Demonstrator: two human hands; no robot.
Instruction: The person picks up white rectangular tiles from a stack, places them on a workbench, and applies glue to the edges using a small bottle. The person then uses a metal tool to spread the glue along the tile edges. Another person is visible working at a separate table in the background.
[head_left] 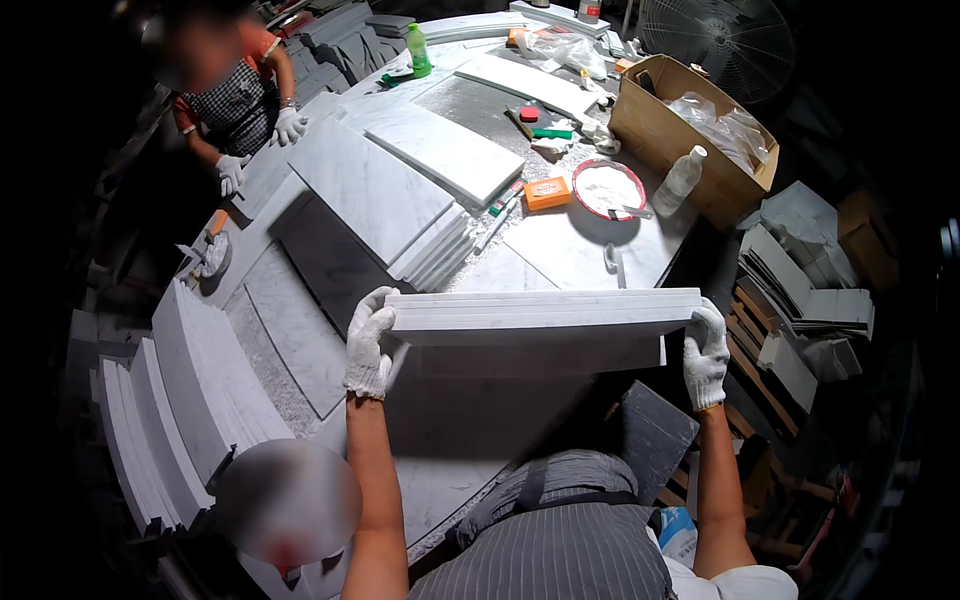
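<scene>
Both my hands wear white knit gloves. Between them I hold a stack of several white marble tiles, raised edge-on over the near side of the table. My left hand is closed on the stack's left end, and my right hand grips its right end. Below the stack, a shaded marble surface is partly hidden. Just beyond my left hand, several marble slabs lie in a fanned pile on the table. A small white handle-like tool rests behind the stack.
Across the table at left, a person in a checked apron rests gloved hands at the slabs' edge. A red-rimmed bowl of white paste, a plastic bottle and a cardboard box stand at right. Upright slabs line the left.
</scene>
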